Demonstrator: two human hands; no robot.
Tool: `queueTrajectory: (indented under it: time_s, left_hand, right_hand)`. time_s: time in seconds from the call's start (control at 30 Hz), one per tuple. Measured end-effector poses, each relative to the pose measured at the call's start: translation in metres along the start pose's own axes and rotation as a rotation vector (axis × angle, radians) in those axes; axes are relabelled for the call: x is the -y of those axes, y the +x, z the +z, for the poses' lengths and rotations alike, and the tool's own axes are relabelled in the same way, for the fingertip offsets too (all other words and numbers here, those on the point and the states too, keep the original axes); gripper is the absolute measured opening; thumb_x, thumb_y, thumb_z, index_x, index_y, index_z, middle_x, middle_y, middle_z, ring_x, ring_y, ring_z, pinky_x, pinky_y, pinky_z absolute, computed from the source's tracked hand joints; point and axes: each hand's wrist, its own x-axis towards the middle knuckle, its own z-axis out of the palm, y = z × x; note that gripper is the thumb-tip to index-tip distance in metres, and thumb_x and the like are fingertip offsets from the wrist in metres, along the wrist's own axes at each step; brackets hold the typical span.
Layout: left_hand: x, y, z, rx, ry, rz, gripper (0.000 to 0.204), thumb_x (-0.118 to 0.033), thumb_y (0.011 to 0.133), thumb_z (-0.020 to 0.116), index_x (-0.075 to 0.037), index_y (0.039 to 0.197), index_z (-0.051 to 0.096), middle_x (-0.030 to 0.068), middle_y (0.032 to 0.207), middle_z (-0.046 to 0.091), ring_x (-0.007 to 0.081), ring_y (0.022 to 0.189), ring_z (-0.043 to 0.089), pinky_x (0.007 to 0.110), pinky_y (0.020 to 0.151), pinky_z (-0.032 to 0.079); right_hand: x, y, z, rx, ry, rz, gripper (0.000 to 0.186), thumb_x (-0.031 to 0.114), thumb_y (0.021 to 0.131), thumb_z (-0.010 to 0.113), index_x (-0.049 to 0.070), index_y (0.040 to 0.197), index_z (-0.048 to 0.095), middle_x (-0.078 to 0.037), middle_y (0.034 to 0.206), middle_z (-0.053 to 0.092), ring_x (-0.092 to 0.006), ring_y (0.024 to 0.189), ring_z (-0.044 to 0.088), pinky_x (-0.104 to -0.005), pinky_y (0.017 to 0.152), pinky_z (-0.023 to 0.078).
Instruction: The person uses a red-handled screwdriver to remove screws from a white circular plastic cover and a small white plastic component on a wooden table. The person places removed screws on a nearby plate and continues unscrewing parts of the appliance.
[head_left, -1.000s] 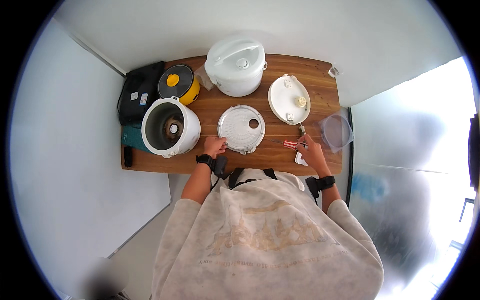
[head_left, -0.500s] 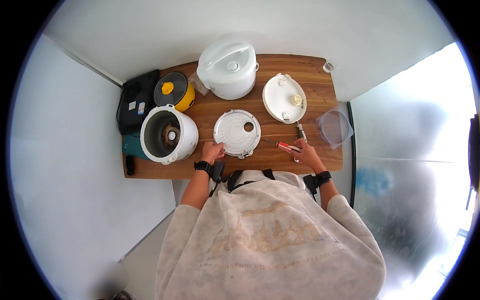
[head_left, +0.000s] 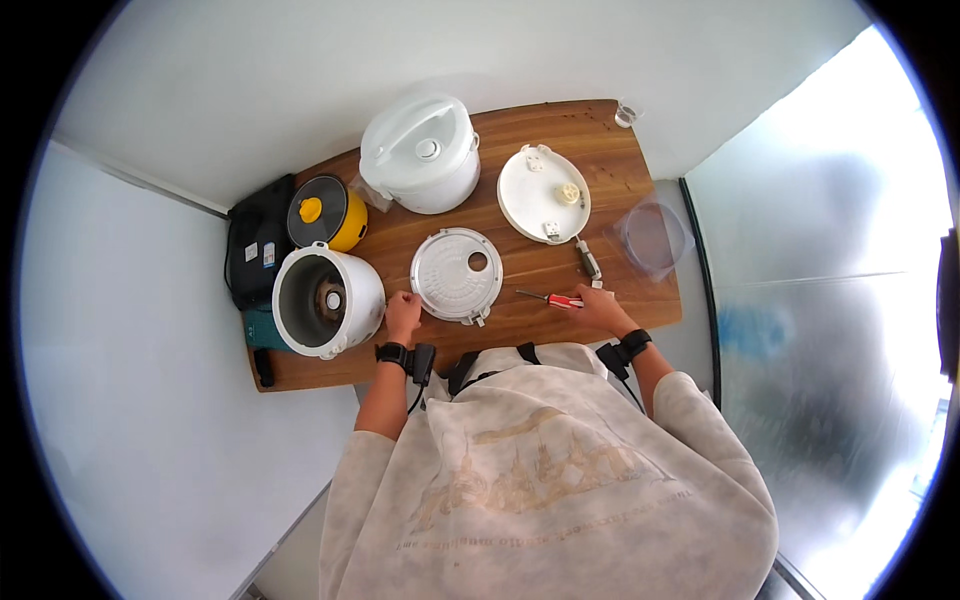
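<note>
Right hand [head_left: 600, 309] clasps screwdriver [head_left: 563, 300], left hand [head_left: 404, 316] seemingly curled beside disc [head_left: 448, 278].

Over on the table [head_left: 620, 170], a disc [head_left: 450, 280] is lying between a pot [head_left: 364, 300] on its left and a screwdriver [head_left: 562, 300] on its right. Behind the disc a cooker [head_left: 430, 187] is standing, with a cover [head_left: 530, 200] lying to its right.

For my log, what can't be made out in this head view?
Head view:
Screwdriver: handle end hidden by the right hand.
Left hand: too small to tell whether it grips anything.
White cooker: inside hidden by its lid.
Teal item: partly hidden by the open pot.
</note>
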Motion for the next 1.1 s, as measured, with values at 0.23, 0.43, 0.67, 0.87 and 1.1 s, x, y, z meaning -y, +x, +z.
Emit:
queueTrajectory:
  time_s: [0.23, 0.43, 0.67, 0.87, 1.1]
  left_hand:
    - [-0.061, 0.016, 0.012, 0.043, -0.001, 0.201, 0.023, -0.023, 0.086, 0.059, 0.0, 0.093, 0.062, 0.0128, 0.081, 0.067, 0.0211, 0.063, 0.066, 0.033, 0.053, 0.052]
    - [-0.123, 0.025, 0.03, 0.356, -0.268, 0.167, 0.019, -0.025, 0.092, 0.057, -0.006, 0.097, 0.059, 0.0029, 0.077, 0.063, 0.0108, 0.06, 0.059, 0.026, 0.052, 0.052]
    - [-0.101, 0.041, 0.005, 0.244, -0.19, 0.158, 0.02, -0.025, 0.094, 0.055, -0.006, 0.1, 0.059, 0.0032, 0.082, 0.065, 0.0111, 0.066, 0.061, 0.024, 0.057, 0.052]
    - [-0.017, 0.026, -0.01, 0.093, 0.337, 0.351, 0.017, -0.02, 0.079, 0.067, -0.004, 0.087, 0.065, 0.0121, 0.079, 0.068, 0.0268, 0.077, 0.067, 0.036, 0.071, 0.052]
    - [0.0, -0.001, 0.0, 0.207, 0.137, 0.104, 0.017, -0.015, 0.084, 0.072, -0.003, 0.082, 0.059, 0.005, 0.071, 0.065, 0.0114, 0.057, 0.061, 0.027, 0.049, 0.05]
  right_hand:
    - [-0.022, -0.021, -0.007, -0.033, 0.261, 0.049, 0.033, 0.028, 0.078, 0.065, 0.004, 0.098, 0.055, -0.022, 0.091, 0.066, -0.0389, 0.089, 0.063, -0.0451, 0.077, 0.048]
    - [-0.018, -0.042, -0.016, -0.067, 0.371, 0.077, 0.033, 0.021, 0.075, 0.066, 0.002, 0.098, 0.051, -0.022, 0.09, 0.064, -0.0388, 0.087, 0.061, -0.0435, 0.077, 0.047]
    - [-0.019, -0.058, -0.013, -0.049, 0.754, 0.212, 0.024, 0.01, 0.078, 0.061, 0.003, 0.096, 0.047, -0.01, 0.081, 0.058, -0.0194, 0.069, 0.06, -0.0328, 0.063, 0.05]
    - [-0.021, -0.042, -0.013, -0.05, 0.933, 0.181, 0.022, 0.008, 0.077, 0.06, 0.005, 0.094, 0.046, -0.004, 0.077, 0.052, -0.0119, 0.06, 0.052, -0.0275, 0.053, 0.044]
    - [-0.005, -0.026, -0.03, -0.006, 0.828, 0.111, 0.026, 0.01, 0.075, 0.063, 0.006, 0.094, 0.045, -0.003, 0.078, 0.05, -0.0112, 0.063, 0.05, -0.0272, 0.055, 0.043]
